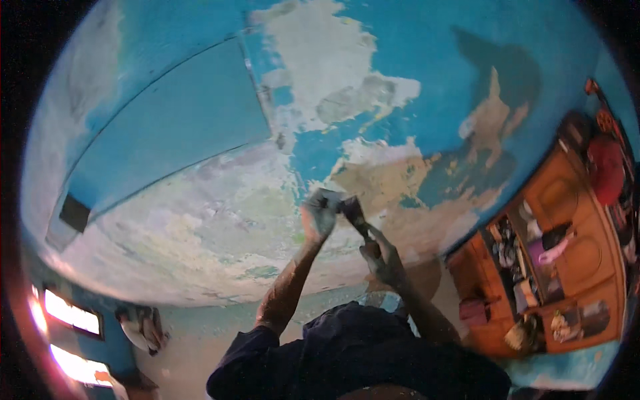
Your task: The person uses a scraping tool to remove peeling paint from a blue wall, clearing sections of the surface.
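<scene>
My right hand (385,261) is closed round the handle of a putty knife (354,212), whose dark blade points up and to the left. The tip of the blade is beside my left hand (319,217), apparently touching the greyish thing at its fingers. My left hand is raised and its fingers look bent round that thing, too dim and small to name. Both hands are in front of a wall (220,200) with blue paint and rough whitish patches. Grey-white smears cover part of my left hand and forearm.
A flat blue panel (180,120) with dark edges is set in the wall at left. At right stands a brown wooden cabinet (567,200) with clothes and other items on its shelves. Bright windows (73,313) and a hanging bundle (143,330) are at lower left.
</scene>
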`<state>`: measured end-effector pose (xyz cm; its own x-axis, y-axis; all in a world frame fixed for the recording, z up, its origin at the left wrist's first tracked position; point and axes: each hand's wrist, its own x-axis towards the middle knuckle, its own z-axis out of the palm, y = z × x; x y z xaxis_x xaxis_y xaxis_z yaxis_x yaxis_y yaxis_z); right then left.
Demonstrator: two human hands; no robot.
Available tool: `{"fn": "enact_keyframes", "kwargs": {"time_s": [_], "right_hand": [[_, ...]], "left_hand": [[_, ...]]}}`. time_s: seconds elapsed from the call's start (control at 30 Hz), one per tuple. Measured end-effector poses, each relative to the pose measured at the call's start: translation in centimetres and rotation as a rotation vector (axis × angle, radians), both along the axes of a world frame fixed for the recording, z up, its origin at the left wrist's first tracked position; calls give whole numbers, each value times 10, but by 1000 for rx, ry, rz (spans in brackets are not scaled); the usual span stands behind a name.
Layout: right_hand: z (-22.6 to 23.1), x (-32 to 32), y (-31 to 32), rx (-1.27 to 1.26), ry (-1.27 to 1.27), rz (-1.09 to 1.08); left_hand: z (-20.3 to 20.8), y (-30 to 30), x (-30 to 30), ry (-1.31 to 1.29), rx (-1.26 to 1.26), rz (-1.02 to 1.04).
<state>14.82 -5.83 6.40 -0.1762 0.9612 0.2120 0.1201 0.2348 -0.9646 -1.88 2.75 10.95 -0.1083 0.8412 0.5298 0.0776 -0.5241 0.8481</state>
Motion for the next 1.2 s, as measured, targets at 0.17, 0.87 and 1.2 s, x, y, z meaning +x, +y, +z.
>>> {"fn": "enact_keyframes", "kwargs": {"time_s": [0.17,0.87,1.2], "right_hand": [[44,12,28,473,-118,-274],[136,11,113,640,-519,-282],[197,-5,134,1102,-1006,-267]], "left_hand": [[44,13,0,-106,-173,66],[64,59,-114,459,645,1045],[42,60,-229,473,639,1317]]}}
